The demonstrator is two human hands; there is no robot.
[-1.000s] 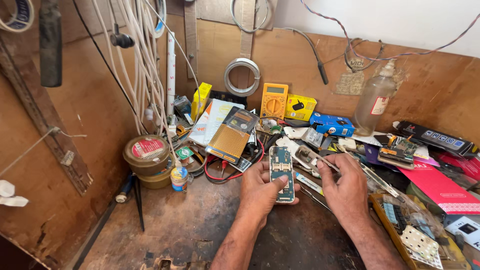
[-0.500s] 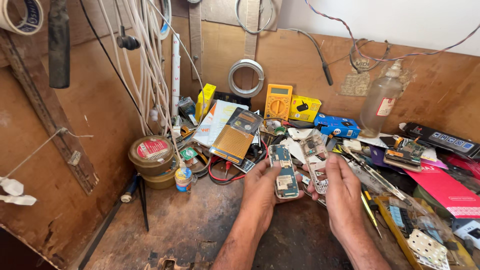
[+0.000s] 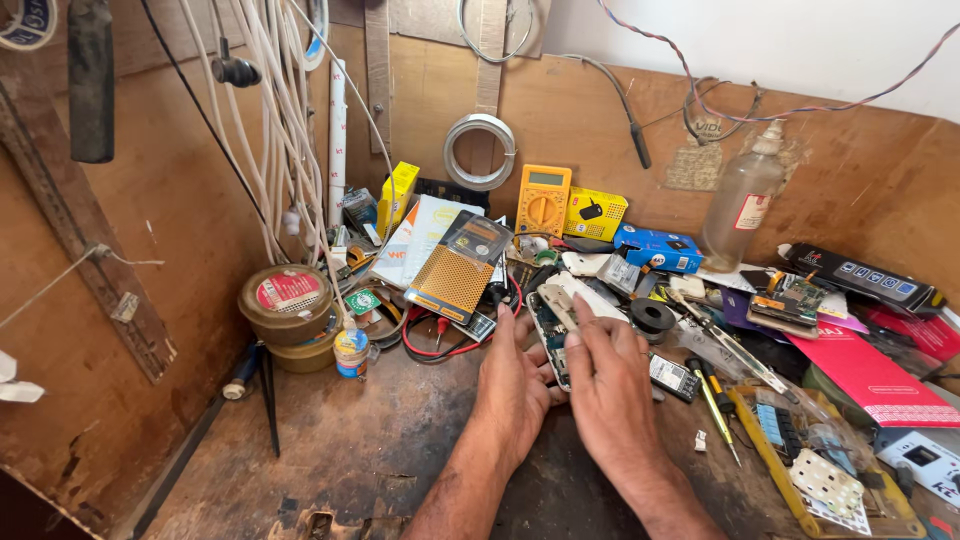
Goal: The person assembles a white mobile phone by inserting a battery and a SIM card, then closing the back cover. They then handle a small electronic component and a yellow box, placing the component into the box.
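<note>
An opened phone (image 3: 548, 335) lies between both hands on the cluttered surface (image 3: 380, 450), long axis running away; left hand (image 3: 512, 390) cups its side, right hand's (image 3: 610, 385) fingers (image 3: 583, 322) rest on top, loosely curled.

The tabletop (image 3: 330, 450) is dark, worn wood, rough and stained, with chipped patches along its near edge. The walls (image 3: 160, 300) around it are matt brown plywood, scuffed and scratched. Between the left hand (image 3: 512, 385) and right hand (image 3: 612, 385) lies an opened mobile phone (image 3: 549, 325) with a bare circuit board and a pale plastic frame. At far centre stands a yellow multimeter (image 3: 542, 200) of matt plastic beside a glossy yellow cardboard box (image 3: 594, 213) and a glossy blue one (image 3: 656, 247). The clear bottle (image 3: 741, 200) looks like cloudy glass or plastic. At left sit round tins (image 3: 287, 315) with dull metal rims. The hanging white cables (image 3: 280, 130) are smooth plastic. A coil of solder wire (image 3: 479, 150) shines as metal.
</note>
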